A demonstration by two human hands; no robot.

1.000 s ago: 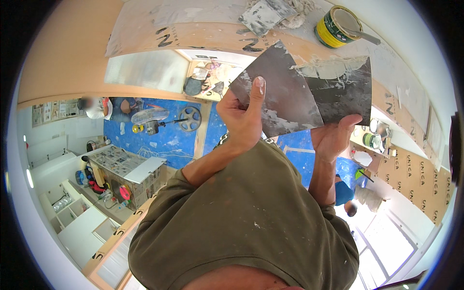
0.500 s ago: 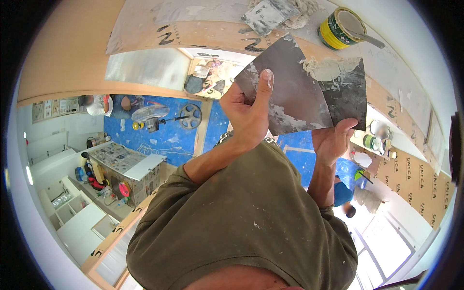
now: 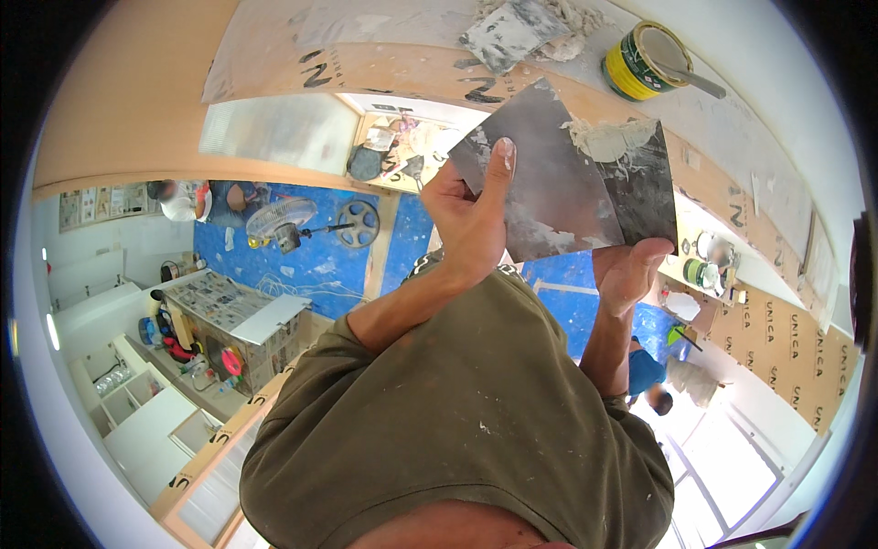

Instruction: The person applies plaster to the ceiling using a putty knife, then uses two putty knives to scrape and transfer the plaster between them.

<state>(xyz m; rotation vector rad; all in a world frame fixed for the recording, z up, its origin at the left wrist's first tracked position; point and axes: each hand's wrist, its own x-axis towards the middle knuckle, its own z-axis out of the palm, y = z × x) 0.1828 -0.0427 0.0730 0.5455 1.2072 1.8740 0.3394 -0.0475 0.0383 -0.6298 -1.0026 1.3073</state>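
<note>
My left hand point(image 3: 471, 215) is closed on a dark, flat, square spreader plate point(image 3: 549, 197), its thumb flat along the face. Pale paste is smeared on that plate's edges. My right hand point(image 3: 629, 270) grips the lower edge of a second dark spreader plate point(image 3: 645, 188), its thumb at the near corner. The left plate overlaps part of this second one. A lump of off-white putty point(image 3: 611, 139) lies along the right plate's far edge, next to the left plate's edge. Most of my fingers are hidden behind the plates.
Beyond the plates, a covered ledge point(image 3: 393, 69) bears a yellow-green tin point(image 3: 631, 66) with a spatula in it, a paste-smeared flat plate point(image 3: 505, 37) and a crumpled rag point(image 3: 576, 41). Lower down are a fan point(image 3: 283, 224), blue floor covering point(image 3: 329, 261) and two other people.
The right plate and my right hand have shifted slightly left, so the two plates overlap more. The far corner of the left plate has come slightly nearer.
</note>
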